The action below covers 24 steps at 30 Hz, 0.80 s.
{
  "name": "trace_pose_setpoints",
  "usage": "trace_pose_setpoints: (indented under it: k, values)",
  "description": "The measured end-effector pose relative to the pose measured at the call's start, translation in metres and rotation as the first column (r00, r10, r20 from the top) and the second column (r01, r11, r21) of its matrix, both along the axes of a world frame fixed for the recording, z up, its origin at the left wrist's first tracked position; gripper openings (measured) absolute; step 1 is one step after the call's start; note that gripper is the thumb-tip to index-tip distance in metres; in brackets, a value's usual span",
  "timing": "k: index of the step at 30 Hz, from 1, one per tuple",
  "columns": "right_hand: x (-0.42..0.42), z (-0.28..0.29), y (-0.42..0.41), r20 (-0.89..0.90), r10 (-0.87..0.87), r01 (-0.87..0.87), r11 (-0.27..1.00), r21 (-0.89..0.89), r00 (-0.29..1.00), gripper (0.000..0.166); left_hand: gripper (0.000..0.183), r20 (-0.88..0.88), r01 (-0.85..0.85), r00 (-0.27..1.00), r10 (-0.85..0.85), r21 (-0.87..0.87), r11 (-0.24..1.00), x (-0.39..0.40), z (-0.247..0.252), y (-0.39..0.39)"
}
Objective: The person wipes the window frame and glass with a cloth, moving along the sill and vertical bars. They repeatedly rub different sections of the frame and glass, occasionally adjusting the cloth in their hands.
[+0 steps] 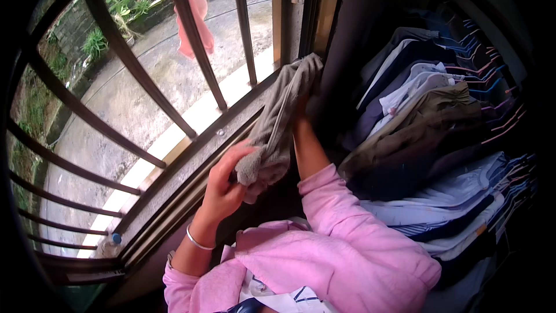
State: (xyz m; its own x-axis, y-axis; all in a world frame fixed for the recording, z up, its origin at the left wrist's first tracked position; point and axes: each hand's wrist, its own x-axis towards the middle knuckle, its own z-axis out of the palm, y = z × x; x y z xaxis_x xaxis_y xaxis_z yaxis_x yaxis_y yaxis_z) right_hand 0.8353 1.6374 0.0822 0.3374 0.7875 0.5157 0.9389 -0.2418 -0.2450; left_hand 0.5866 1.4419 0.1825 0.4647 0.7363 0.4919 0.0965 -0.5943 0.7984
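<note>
A grey-brown cloth [278, 121], apparently a towel or garment, is bunched and stretched between my hands beside a window. My left hand [228, 178] grips its lower end, thumb and fingers closed around a fuzzy fold; a silver bangle circles that wrist. Higher up, near the window frame's corner, my right hand [302, 102] is at the cloth's far side, mostly hidden in shadow and behind the fabric, so its fingers do not show. The upper end of the cloth lies against the window sill [221, 132].
Dark metal window bars [130, 69] curve across the left. Outside hangs a pink cloth [197, 13] above concrete ground. A blue bottle cap [116, 238] shows at the sill's lower end. Many clothes [417, 100] on hangers fill the right side, in two rows.
</note>
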Motion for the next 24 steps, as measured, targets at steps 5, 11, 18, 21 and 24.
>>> trace_pose_setpoints:
  k: [5,11,18,21,24]
  values:
    - [-0.038,0.036,-0.016,0.062,0.027,0.026,0.688,-0.725,0.998,0.042,0.039,0.101,-0.075,0.990,0.100,-0.224,0.972,-0.010,0.011,-0.023]
    - [-0.136,0.058,-0.104,0.185,0.304,-0.100,0.725,-0.682,0.934,0.032,0.040,0.279,-0.084,0.942,0.189,-0.349,0.933,-0.071,0.012,-0.057]
    - [-0.268,0.035,-0.208,-0.459,0.888,-1.000,0.019,0.013,0.011,0.020,0.041,0.181,-0.707,0.669,0.721,0.455,0.542,-0.208,0.003,-0.131]
    - [-0.304,0.037,-0.250,-0.747,0.198,-0.765,-0.027,0.643,-0.635,0.027,0.039,0.115,-0.664,0.459,0.881,0.703,0.255,-0.250,-0.002,-0.168]
    - [-0.300,0.044,-0.244,-0.709,-0.052,-0.708,0.142,0.692,-0.704,0.024,0.042,0.099,-0.679,0.411,0.906,0.696,0.233,-0.244,0.024,-0.180]
